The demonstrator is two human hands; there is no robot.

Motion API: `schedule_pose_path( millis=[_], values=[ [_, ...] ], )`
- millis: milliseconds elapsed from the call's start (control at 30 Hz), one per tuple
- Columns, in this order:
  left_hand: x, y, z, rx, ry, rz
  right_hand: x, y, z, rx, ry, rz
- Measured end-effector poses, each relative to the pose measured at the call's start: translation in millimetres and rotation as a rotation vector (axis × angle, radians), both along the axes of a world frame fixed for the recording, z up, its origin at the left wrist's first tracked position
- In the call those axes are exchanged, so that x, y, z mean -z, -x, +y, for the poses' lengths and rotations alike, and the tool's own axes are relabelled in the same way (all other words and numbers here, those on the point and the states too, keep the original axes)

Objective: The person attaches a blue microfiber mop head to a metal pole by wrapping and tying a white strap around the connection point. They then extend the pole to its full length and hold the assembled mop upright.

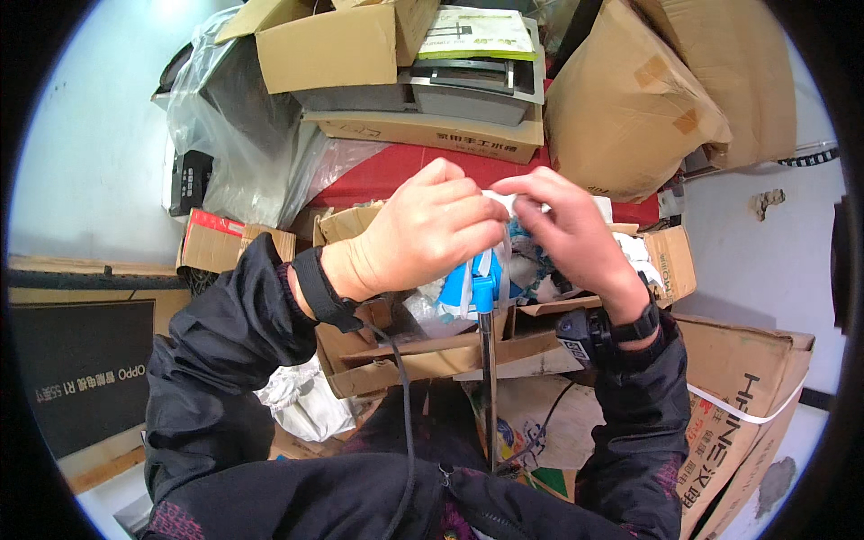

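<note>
Whitish plastic film (503,245) hangs between the two raised hands, above the open cardboard box (405,371).

Nearest, at the lower edge, is the person's dark jacket (360,490), with a black cable (407,432) running down over it from the left wrist. Just ahead stands an upright metal pole (489,387) topped by a blue fitting (484,294). To the left of it lies a crumpled white bundle (310,400); to the right, a large brown carton (751,396) leans with a white strap (738,415) across it.

Over the box, the left hand (423,225) is turned back-up, its fingers curled together and apparently pinching the film. The right hand (571,229) has its thumb and forefinger bent toward the film from the other side; whether they press on it, I cannot tell. Black straps circle both wrists, the right one carrying a small black device (576,335).

Beyond the hands, a red surface (360,174) carries a flat carton (432,133) with grey equipment (472,97) and printed sheets (477,31) stacked on it. A translucent plastic bag (229,126) drapes to the left; a bulky brown carton (621,112) stands to the right.
</note>
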State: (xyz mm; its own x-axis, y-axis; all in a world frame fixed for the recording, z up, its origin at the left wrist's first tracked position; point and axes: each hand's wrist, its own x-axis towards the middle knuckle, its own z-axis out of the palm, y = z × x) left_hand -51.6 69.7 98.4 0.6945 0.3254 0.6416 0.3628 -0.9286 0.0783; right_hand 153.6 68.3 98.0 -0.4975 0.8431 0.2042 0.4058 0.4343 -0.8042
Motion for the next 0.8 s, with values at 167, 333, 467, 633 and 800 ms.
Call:
schedule_pose_path(
  millis=[167, 333, 467, 633, 800],
  values=[
    [1.2, 2.2, -3.3, -0.048, -0.121, -0.042, 6.5, 1.5, 17.0, -0.308, 0.111, 0.046],
    [5.5, 11.1, -7.8, -0.112, -0.041, -0.077, -7.8, -8.4, -9.8, -0.038, -0.455, -0.263],
    [17.7, 27.5, -20.7, -0.216, 0.010, -0.040, -6.8, -29.9, -38.3, 0.091, -0.380, -0.434],
    [27.5, 57.2, -51.8, -0.394, 0.144, 0.046, 25.8, -75.1, -70.2, 0.254, -0.134, -0.471],
    [28.1, 55.5, -65.1, -0.549, 0.472, 0.042, 56.1, -87.9, -79.7, 0.318, 0.363, 0.022]
  ],
)
